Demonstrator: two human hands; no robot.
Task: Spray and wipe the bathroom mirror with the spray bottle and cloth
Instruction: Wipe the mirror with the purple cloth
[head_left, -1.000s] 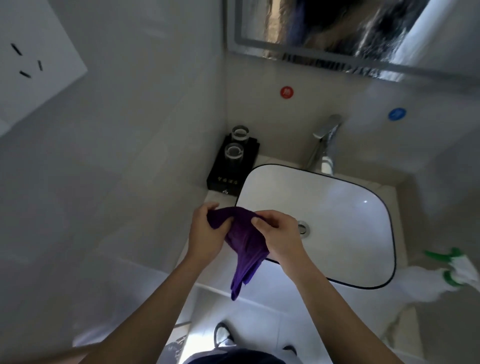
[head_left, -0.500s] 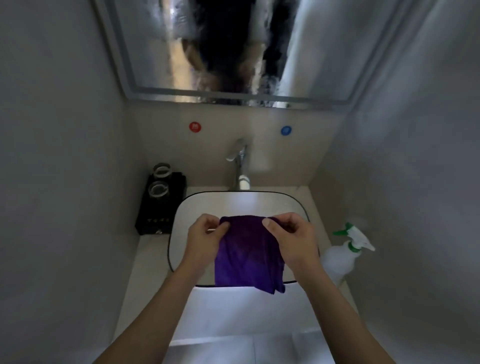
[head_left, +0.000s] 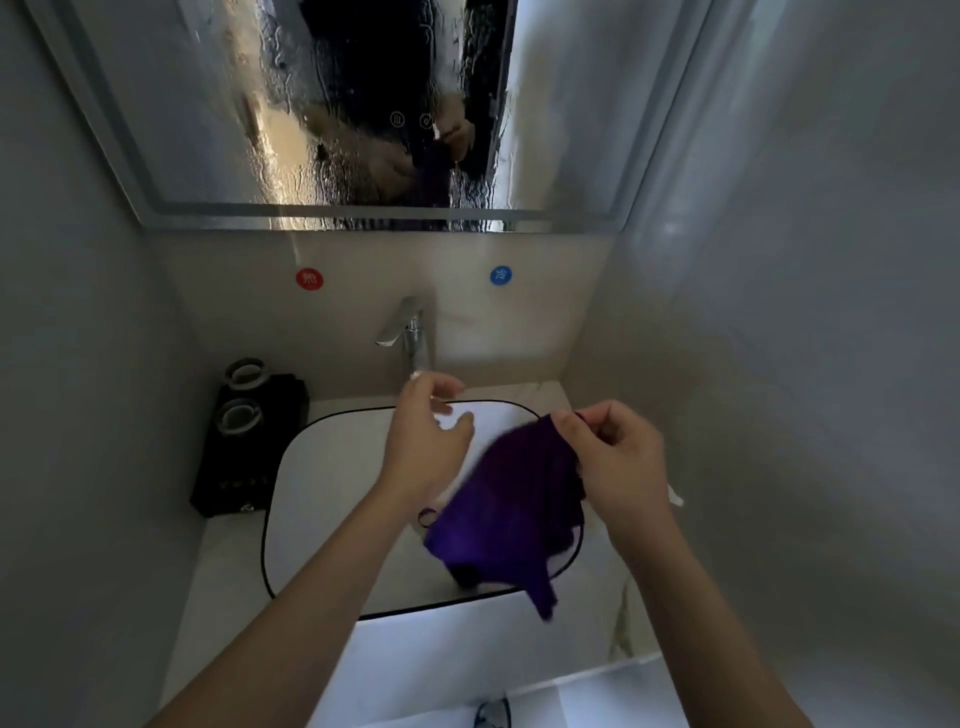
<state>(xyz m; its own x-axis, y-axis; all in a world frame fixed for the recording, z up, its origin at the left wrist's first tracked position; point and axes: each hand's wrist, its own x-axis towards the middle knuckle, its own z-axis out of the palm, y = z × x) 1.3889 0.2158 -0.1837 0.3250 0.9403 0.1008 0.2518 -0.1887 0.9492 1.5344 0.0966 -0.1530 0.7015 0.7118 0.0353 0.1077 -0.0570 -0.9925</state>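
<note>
The right hand (head_left: 618, 457) pinches the purple cloth (head_left: 514, 514) by its top corner, letting it hang over the basin (head_left: 322, 467) (probably readying a wiping face). The left hand (head_left: 428, 441), at nine o'clock of it, is open and empty. The mirror (head_left: 363, 104), at twelve o'clock, runs wet.

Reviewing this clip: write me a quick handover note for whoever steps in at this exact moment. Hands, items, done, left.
Left hand: open and empty, over the sink.
Right hand: pinches the top edge of the purple cloth, which hangs over the sink's right side.
Spray bottle: hidden behind the right hand; only a white tip shows there.
Mirror: wet, with streaks running down the middle, so spraying looks done.
Left: bring the cloth up and wipe the mirror dry.
</note>
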